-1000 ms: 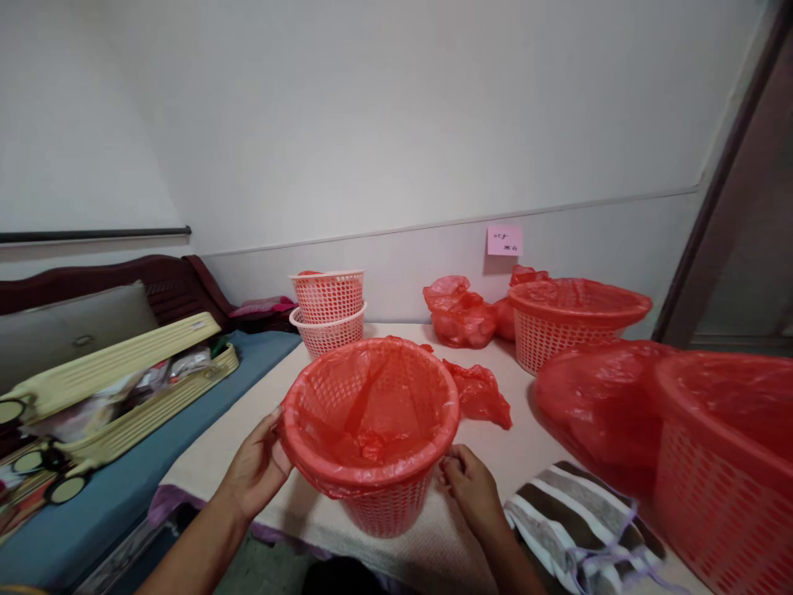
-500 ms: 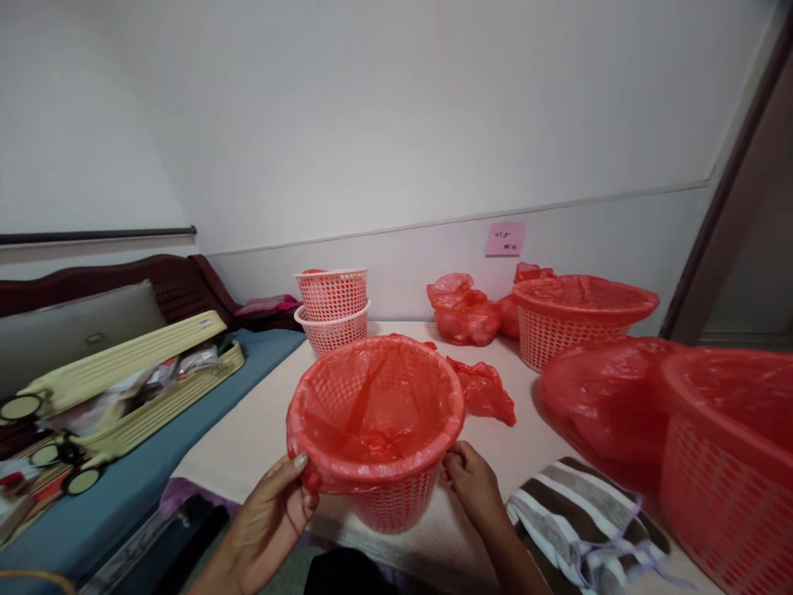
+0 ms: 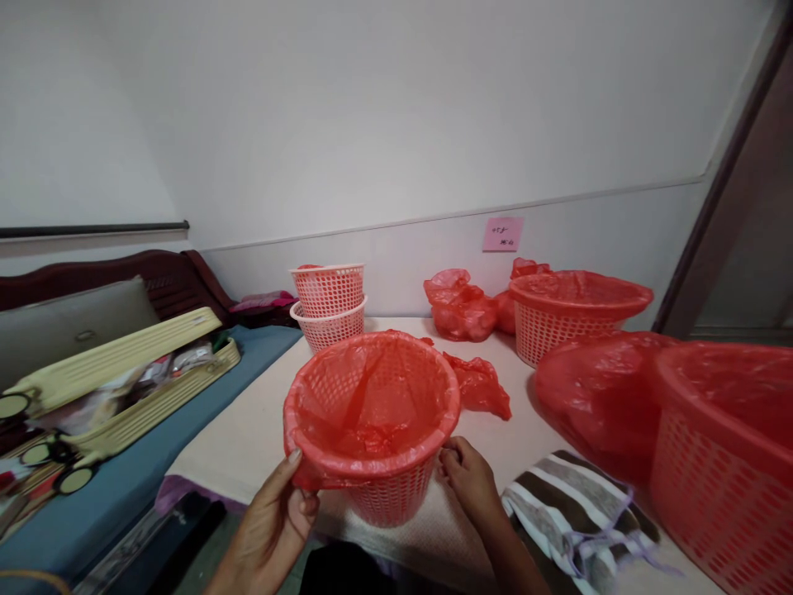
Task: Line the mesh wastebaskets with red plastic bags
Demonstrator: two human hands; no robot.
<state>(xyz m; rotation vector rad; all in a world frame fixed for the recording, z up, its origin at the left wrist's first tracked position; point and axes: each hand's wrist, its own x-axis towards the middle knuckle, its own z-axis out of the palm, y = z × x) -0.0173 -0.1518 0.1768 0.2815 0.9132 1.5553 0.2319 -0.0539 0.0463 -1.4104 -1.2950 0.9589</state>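
A lattice-sided plastic basket (image 3: 390, 500) stands upright in front of me, with a red plastic bag (image 3: 396, 397) lining it and folded outward over its rim. At the near left of the rim, my left hand (image 3: 278, 512) grips the bag's folded edge, thumb on top and fingers curled below. My right hand (image 3: 467, 479) is closed beside the basket's right side, just under the rim. What its fingertips pinch, if anything, is hidden. A loose crumpled red bag (image 3: 477, 387) lies on the table behind the basket.
Two stacked pale baskets (image 3: 328, 310) stand at the back left. Bag-lined baskets (image 3: 579, 310) and a puffed red bag (image 3: 600, 397) fill the right side, beside a striped cloth (image 3: 576, 512). A blue-covered bed (image 3: 260, 351) holds an open cream case (image 3: 167, 364).
The view has shifted slightly, so everything sits a little further left and higher. Both hands stay in nearly the same places at the basket.
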